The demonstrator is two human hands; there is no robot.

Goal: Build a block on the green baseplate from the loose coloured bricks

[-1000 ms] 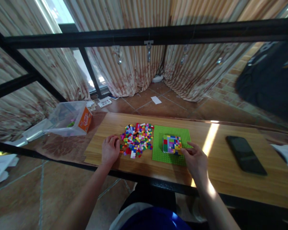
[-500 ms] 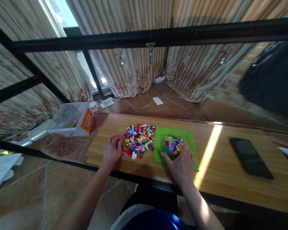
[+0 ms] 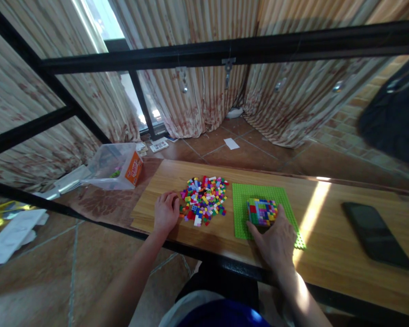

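A green baseplate (image 3: 245,197) lies on the wooden table (image 3: 327,254), carrying a multicoloured block of small bricks (image 3: 262,212). My right hand (image 3: 276,243) lies on the plate's near edge, thumb and fingers spread around the block's near side and touching it. Left of the plate sits a loose pile of small coloured bricks (image 3: 204,200). My left hand (image 3: 166,213) rests at the pile's left edge, fingers curled under; whether they hold a brick is hidden.
A clear plastic tub with an orange label (image 3: 117,165) lies on its side at the table's left end. A black phone (image 3: 376,236) lies at the right. A black metal frame (image 3: 225,50) crosses above. Curtains and tiled floor lie behind.
My right hand moved from the block's right side to its near side and settled flat on the plate. The left hand stayed at the pile. The view shifted left.
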